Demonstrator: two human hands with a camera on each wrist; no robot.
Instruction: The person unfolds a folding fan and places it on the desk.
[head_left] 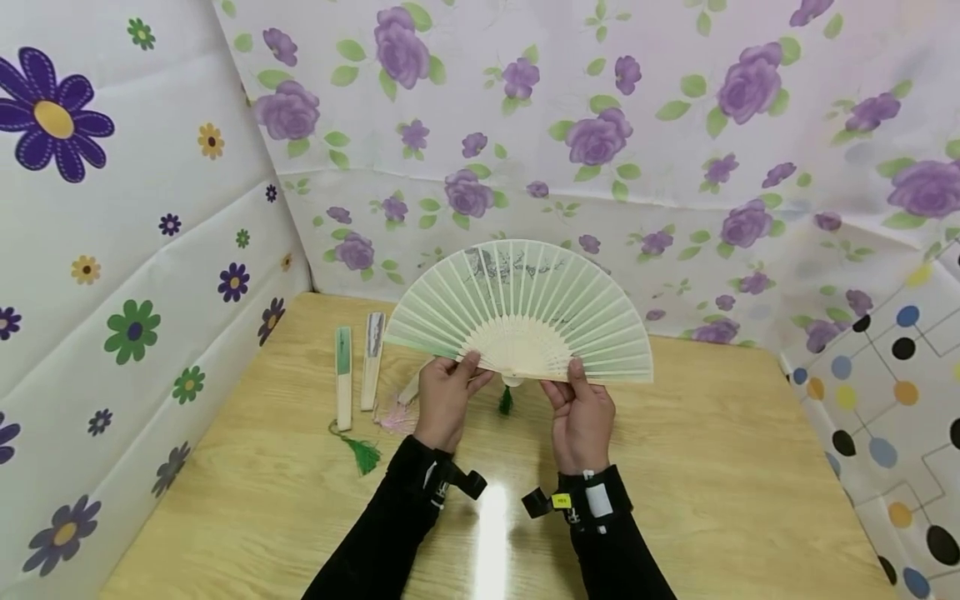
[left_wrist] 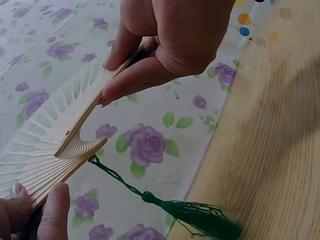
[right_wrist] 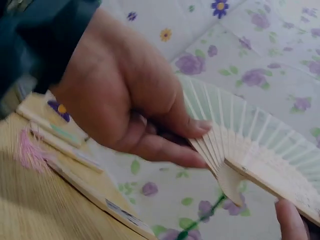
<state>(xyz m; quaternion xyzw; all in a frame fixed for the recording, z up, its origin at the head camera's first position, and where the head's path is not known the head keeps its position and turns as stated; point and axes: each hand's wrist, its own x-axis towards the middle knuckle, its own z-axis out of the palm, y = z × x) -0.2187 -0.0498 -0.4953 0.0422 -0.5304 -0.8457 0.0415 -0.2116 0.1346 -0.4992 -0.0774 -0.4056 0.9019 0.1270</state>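
An opened folding fan (head_left: 525, 346) of pale green cloth, with a dark branch print and cream ribs, is spread wide over the table. My left hand (head_left: 442, 400) pinches its left end between thumb and fingers. At the other end, my right hand (head_left: 585, 417) grips the outer rib, thumb in front. A green tassel (left_wrist: 190, 212) hangs from the pivot between both hands. In the right wrist view, the left hand (right_wrist: 130, 95) shows large at the ribs, while only a finger of the right hand (right_wrist: 291, 220) appears at the lower right.
On the wooden table (head_left: 712, 467), left of the hands, lie a folded green fan (head_left: 343, 379) with a green tassel (head_left: 363, 454) and a folded grey-printed fan (head_left: 372, 358). Another folded fan (head_left: 410, 388) is partly hidden behind the left hand, near a pink tassel (head_left: 393, 418). Patterned cloth walls surround the table.
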